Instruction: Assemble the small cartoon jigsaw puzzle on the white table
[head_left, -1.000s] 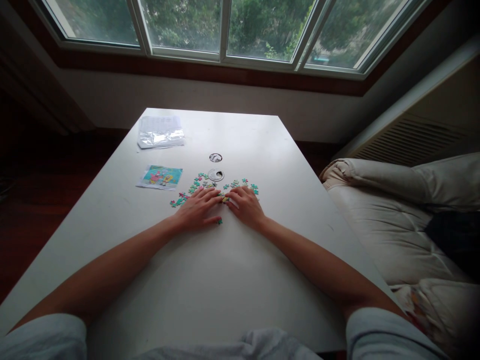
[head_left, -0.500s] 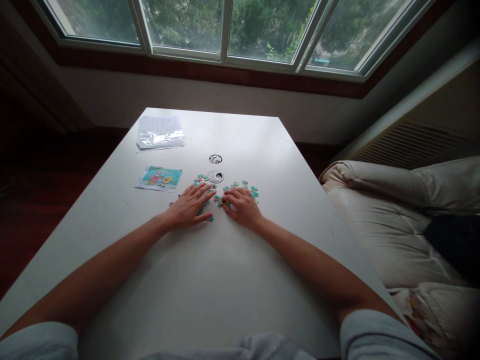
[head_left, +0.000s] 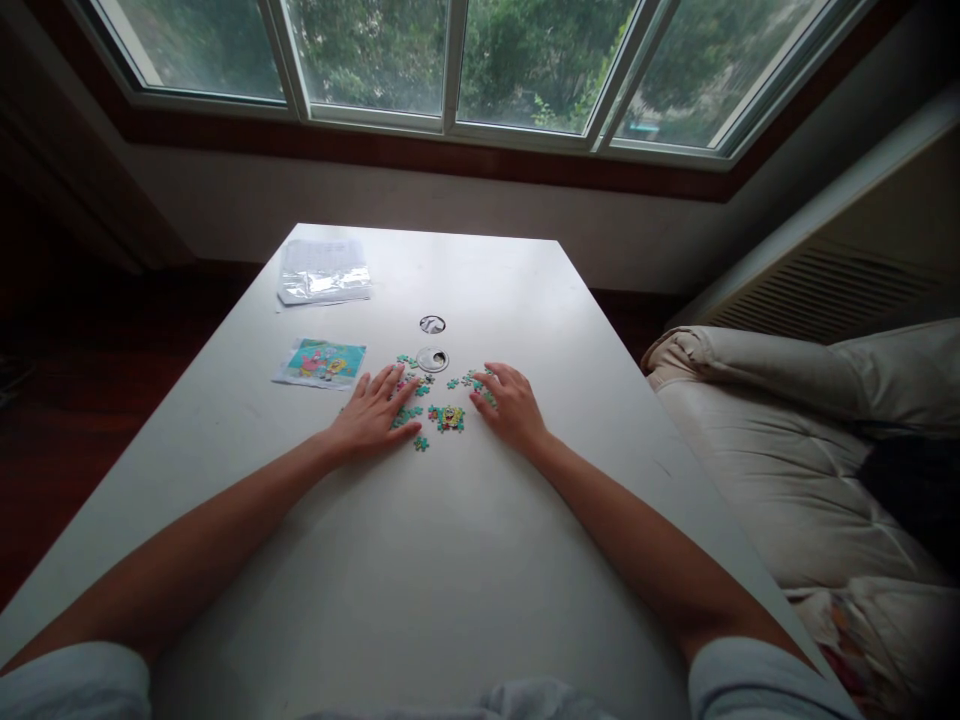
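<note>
Between my hands lies a small joined section of jigsaw puzzle [head_left: 448, 418], yellow in the middle with teal and pink around it. My left hand [head_left: 373, 412] lies spread over loose puzzle pieces [head_left: 407, 415], several of them partly covered by its fingers. A loose puzzle piece [head_left: 421, 443] sits just below that thumb. My right hand [head_left: 510, 405] is to the right of the joined section, fingers apart and slightly bent, over more loose pieces [head_left: 466, 379]. Whether its fingertips touch a piece I cannot tell.
A picture sheet [head_left: 322, 362] with cartoon figures lies left of the pieces. Behind it is a clear plastic bag [head_left: 324, 272] with papers. Two round fittings [head_left: 432, 359] are set in the white table [head_left: 420, 560]. A cream sofa [head_left: 780, 460] stands at the right.
My right hand has moved right, off the joined puzzle section, which now shows fully. My left hand stays nearly in place. The view has tilted slightly.
</note>
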